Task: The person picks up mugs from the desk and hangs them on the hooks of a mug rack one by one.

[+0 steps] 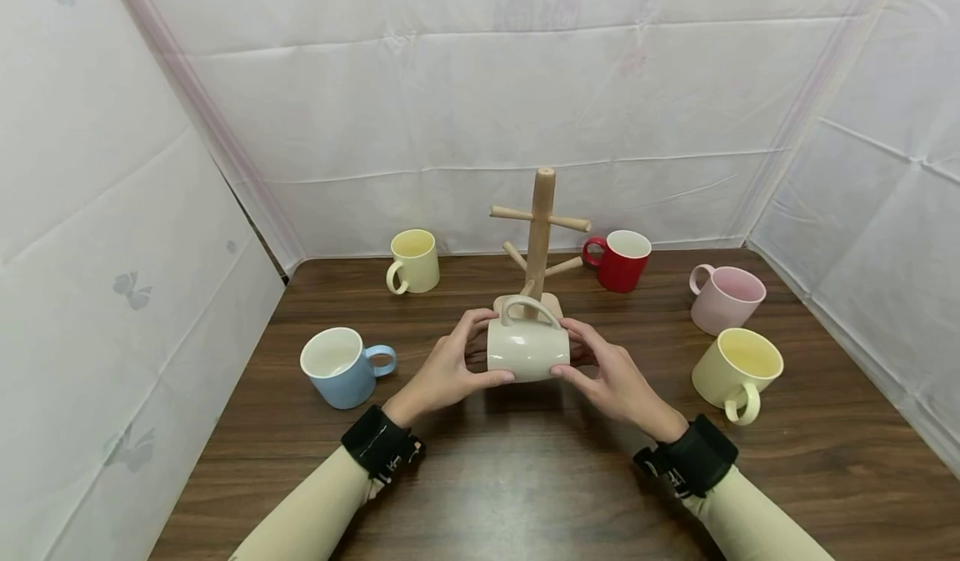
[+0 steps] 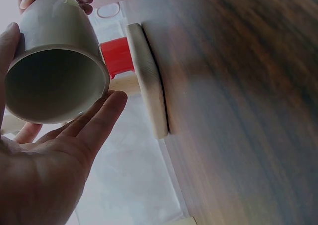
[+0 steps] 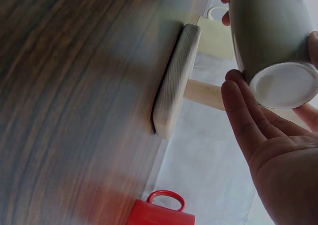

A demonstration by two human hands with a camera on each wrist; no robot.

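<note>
Both hands hold a cream mug point(image 1: 528, 351) on its side above the table, its handle pointing up. My left hand point(image 1: 452, 367) grips the rim end, thumb in front and fingers behind. At the base end, my right hand point(image 1: 613, 376) grips it the same way. In the left wrist view the mug's open mouth point(image 2: 57, 86) faces the camera; the right wrist view shows its pale bottom point(image 3: 284, 86). Right behind the mug stands a wooden mug tree point(image 1: 542, 232) with bare pegs, its base partly hidden by the mug.
A blue mug point(image 1: 343, 369) stands at the left and a yellow mug point(image 1: 416, 262) at the back left. Behind the tree's right side is a red mug point(image 1: 622, 262). Farther right stand a pink mug point(image 1: 724, 301) and another yellow mug point(image 1: 735, 371). White cloth walls point(image 1: 480, 111) border the table.
</note>
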